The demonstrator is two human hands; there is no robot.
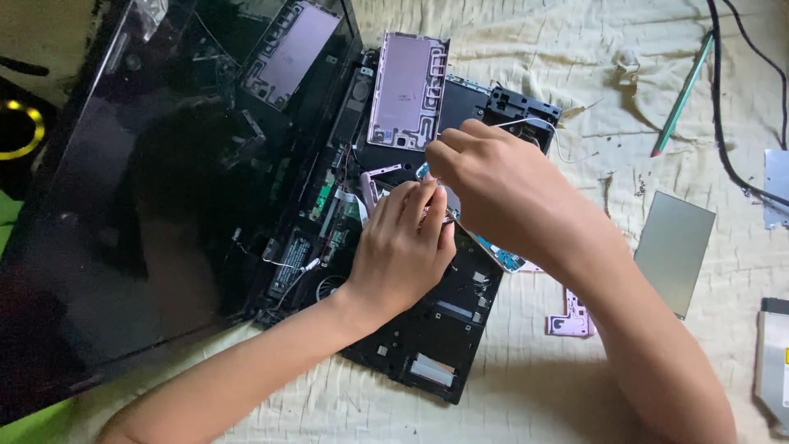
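Both hands are over the opened black laptop base (427, 345), which lies on a cream quilted bedsheet (526, 386). Left hand (400, 251) has its fingers curled and pressed down on a small circuit board (499, 255) with a blue edge, pinning it at the middle of the base. Right hand (501, 193) is closed in a pinch just above the same board; something thin seems to sit between the fingertips, but I can't tell what. The two hands touch at the fingertips. The laptop's dark screen (140, 181) is folded out flat to the left. A pink phone frame (406, 90) rests on the far end of the base, and a small pink bracket (569, 319) lies on the sheet just beside the right forearm. A grey rectangular plate (675, 251) lies to the right, a green pencil (684, 92) further up, and a black cable (723, 107) runs along the right edge.
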